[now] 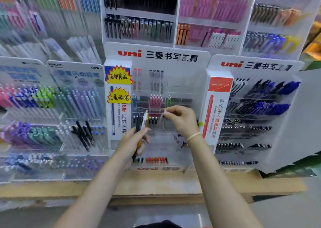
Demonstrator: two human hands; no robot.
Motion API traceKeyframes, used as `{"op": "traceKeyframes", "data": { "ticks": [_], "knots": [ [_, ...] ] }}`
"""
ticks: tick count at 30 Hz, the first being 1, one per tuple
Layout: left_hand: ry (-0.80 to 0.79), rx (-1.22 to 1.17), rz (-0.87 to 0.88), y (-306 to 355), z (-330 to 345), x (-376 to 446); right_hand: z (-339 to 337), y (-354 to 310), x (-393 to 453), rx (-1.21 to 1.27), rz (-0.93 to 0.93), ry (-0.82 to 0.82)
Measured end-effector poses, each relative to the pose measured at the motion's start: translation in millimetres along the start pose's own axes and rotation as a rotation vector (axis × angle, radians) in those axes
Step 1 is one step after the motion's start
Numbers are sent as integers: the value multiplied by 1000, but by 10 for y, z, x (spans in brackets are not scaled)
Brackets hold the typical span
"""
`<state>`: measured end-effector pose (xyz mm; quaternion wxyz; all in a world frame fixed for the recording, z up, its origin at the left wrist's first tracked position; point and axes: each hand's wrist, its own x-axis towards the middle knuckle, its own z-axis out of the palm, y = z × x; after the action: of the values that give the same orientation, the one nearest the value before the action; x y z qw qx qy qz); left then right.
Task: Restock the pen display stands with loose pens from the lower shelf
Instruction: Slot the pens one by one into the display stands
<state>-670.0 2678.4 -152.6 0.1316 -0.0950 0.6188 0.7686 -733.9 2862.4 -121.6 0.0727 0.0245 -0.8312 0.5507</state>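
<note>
My left hand [133, 143] grips a small bunch of loose pens [142, 123], black, white and orange, held upright in front of the middle uni display stand [156, 56]. My right hand [180, 119] pinches one thin grey pen [162, 115] by its top end, tip pointing down toward the clear acrylic slots [165, 128] of that stand. The stand's upper tiers hold a few red, grey and pink pens [155, 102]. Many of its slots look bare. A row of orange and green pen caps [152, 160] shows at the stand's bottom.
A fuller uni stand [257, 106] with black and blue pens is on the right. Kokuyo stands [52, 106] with pastel pens fill the left. More racks [142, 19] rise behind. A wooden shelf edge [156, 184] runs below the stands.
</note>
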Motion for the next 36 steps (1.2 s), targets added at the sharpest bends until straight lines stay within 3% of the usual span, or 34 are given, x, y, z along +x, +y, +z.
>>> {"op": "traceKeyframes", "data": {
  "ticks": [6, 16, 19, 23, 26, 30, 36],
  "knots": [
    [-6, -34, 23, -136, -10, -18, 151, 125, 38, -140, 42, -85],
    [-46, -107, -48, -184, -14, -42, 129, 60, -102, -216, 39, -66],
    [-86, -118, -39, -113, -9, -51, 71, -67, -219, -6, 44, -13],
    [-133, -62, -22, -45, 17, -56, 42, -180, -278, 331, 191, -265],
    [-164, -36, -30, -14, 26, -57, 39, -145, -294, 462, 223, -337],
    [-178, 11, -20, 98, 53, -38, 7, -146, -279, 557, 204, -294],
    [-78, 140, 7, 442, 40, 24, -280, -423, -81, 568, 98, -4]
  ]
}}
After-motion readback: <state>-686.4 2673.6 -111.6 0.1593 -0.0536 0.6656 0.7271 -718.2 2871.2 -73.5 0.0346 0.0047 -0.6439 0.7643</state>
